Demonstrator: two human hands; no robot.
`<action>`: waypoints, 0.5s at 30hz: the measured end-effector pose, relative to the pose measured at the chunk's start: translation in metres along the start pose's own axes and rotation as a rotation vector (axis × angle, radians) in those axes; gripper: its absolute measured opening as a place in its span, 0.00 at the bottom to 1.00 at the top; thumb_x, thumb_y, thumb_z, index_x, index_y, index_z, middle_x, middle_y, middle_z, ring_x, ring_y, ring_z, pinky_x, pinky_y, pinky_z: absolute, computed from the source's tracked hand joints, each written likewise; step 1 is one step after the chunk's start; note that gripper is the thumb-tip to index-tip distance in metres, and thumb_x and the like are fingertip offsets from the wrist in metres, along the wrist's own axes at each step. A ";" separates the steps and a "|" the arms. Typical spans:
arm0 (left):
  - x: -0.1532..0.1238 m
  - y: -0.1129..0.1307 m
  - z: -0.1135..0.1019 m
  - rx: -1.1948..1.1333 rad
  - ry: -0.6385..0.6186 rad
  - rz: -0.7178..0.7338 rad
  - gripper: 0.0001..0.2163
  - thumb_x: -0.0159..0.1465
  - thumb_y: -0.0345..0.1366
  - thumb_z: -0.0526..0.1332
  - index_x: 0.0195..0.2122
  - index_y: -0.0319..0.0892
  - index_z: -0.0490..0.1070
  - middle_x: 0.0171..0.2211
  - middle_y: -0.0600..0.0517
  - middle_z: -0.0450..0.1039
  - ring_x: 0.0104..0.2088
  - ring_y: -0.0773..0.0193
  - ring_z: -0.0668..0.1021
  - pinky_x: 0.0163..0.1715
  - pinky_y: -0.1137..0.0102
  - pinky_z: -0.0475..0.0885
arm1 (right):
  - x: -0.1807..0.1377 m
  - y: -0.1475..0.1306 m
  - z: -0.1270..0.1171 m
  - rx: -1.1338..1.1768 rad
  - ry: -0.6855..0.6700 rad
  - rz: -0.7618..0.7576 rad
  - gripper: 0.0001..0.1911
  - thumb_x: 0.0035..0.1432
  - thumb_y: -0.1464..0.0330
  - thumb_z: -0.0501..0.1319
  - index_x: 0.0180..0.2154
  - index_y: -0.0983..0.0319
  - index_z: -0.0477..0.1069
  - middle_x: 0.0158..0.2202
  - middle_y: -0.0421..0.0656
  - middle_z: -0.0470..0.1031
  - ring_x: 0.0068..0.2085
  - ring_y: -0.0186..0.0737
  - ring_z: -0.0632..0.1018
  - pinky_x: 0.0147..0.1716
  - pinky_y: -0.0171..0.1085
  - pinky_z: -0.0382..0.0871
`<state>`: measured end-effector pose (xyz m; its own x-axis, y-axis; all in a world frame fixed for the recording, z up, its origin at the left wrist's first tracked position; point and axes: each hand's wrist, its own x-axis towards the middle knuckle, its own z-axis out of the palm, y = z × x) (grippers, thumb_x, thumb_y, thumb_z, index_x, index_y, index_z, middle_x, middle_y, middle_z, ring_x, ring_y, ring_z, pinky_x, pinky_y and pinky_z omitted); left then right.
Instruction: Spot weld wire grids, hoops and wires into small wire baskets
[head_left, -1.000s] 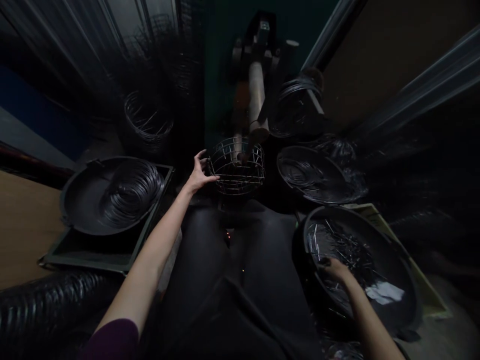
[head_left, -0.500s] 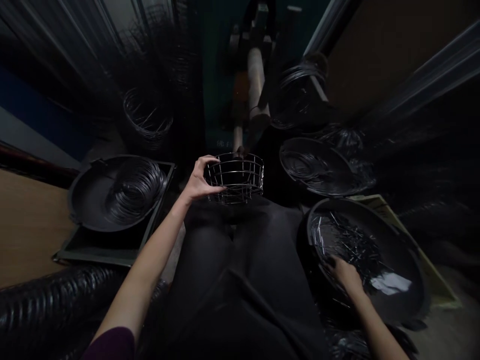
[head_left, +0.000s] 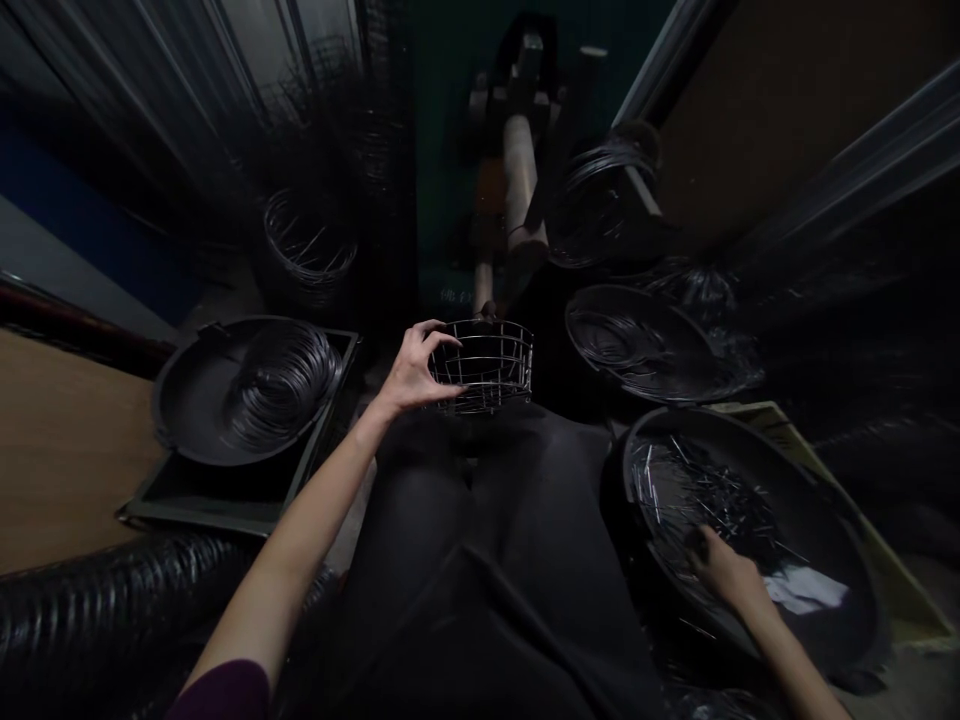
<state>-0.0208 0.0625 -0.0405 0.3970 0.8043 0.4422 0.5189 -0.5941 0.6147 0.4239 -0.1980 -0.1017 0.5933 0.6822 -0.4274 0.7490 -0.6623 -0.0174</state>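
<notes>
My left hand grips the left rim of a round wire basket, which sits near my knees in dark trousers. My right hand reaches into a black pan at the lower right, its fingers curled down among several short metal wire pieces; whether it holds any is hidden.
A black pan with a coil of wire rings rests on a green tray at the left. Another pan with wire rings lies at the right, behind it more coils. A machine with a roller stands ahead. Stacked wire baskets are at the back left.
My left hand has pulled the wire basket off the machine's end and closer to my knees. My right hand has stayed in the pan of wire pieces, shifting slightly.
</notes>
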 end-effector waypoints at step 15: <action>0.004 0.033 0.014 0.064 -0.164 0.115 0.29 0.47 0.40 0.74 0.50 0.43 0.69 0.57 0.40 0.60 0.59 0.43 0.66 0.61 0.46 0.62 | -0.039 -0.273 -0.089 0.326 0.166 -1.054 0.19 0.59 0.60 0.62 0.48 0.62 0.78 0.42 0.47 0.82 0.36 0.41 0.80 0.33 0.35 0.69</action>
<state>0.0084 0.0457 -0.0281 0.5721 0.7207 0.3916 0.5077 -0.6861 0.5211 0.2222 -0.0165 0.0001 -0.2433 0.9676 0.0668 0.8019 0.2394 -0.5474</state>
